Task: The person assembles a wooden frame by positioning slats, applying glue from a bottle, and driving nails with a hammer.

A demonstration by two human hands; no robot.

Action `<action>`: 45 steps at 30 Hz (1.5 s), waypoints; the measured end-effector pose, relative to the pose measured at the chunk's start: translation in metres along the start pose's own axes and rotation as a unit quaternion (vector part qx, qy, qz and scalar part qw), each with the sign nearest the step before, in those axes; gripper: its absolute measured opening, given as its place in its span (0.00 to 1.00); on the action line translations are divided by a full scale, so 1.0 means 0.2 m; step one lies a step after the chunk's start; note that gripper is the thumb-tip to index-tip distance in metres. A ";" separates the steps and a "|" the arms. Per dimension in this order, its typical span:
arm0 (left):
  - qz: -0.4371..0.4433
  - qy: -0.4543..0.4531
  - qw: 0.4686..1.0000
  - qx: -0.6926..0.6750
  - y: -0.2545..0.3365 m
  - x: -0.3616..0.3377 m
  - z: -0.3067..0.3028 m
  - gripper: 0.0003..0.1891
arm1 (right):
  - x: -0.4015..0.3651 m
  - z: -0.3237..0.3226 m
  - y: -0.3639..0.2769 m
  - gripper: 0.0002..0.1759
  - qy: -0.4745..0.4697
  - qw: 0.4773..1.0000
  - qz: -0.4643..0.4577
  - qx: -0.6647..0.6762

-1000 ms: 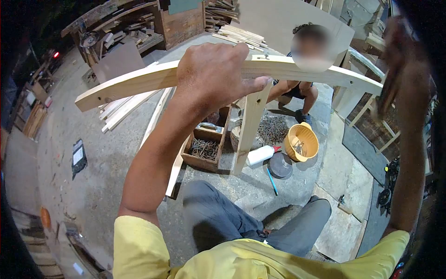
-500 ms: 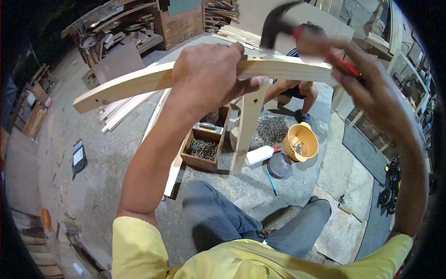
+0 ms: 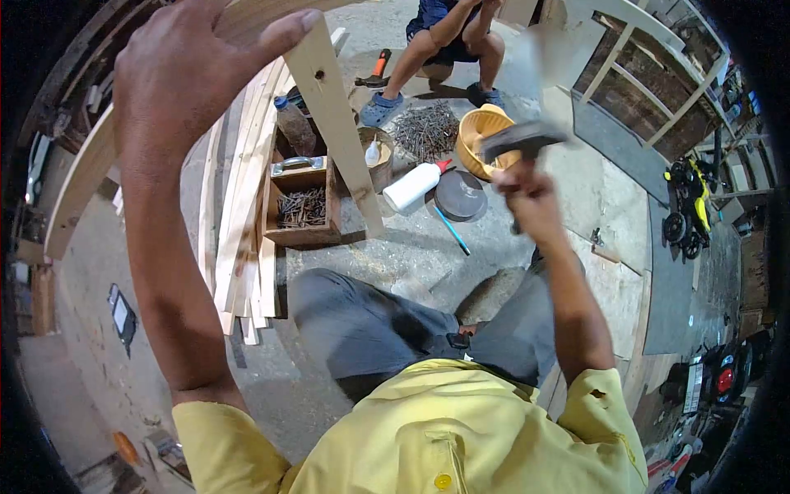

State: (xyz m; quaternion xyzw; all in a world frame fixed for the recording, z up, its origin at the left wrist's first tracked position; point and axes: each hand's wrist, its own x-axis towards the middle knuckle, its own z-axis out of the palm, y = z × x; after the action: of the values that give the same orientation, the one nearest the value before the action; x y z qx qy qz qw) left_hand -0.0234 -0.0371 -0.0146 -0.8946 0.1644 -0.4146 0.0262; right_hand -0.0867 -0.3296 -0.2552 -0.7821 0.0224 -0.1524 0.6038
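Note:
My left hand (image 3: 181,86) is closed over the top of a pale wooden board (image 3: 82,181), its thumb along the near side. From the board an upright wooden leg (image 3: 333,107) runs down towards the floor. Lower and to the right, my right hand (image 3: 528,202) is wrapped round a claw hammer (image 3: 520,140), blurred by motion. The hammer's head is in front of a yellow plastic basket (image 3: 481,123). Beyond the leg lie a pile of nails (image 3: 424,132), a white glue bottle (image 3: 411,188), a round dark lid (image 3: 461,198) and a blue pencil (image 3: 451,230).
Left of the leg stands a wooden box (image 3: 302,235) of nails, beside long wooden strips (image 3: 239,222). Another person (image 3: 453,37) squats at the back, near a second hammer (image 3: 375,70) with an orange handle. My knees lie below these things.
The hammer in my right hand has come down from beside the board to in front of the basket. The view has tilted downward, and the board now sits higher and further left.

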 end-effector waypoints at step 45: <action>0.015 -0.001 0.999 -0.035 -0.29 -0.02 0.18 0.36 | -0.24 0.88 0.69 0.15 -0.470 0.845 -0.067 -0.248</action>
State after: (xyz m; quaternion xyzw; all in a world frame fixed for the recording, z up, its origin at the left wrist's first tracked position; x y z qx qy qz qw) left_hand 0.0177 0.0149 -0.0307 -0.8927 0.1925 -0.4075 0.0016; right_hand -0.0646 -0.1907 -0.4357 -0.8831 -0.2798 0.2039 0.3165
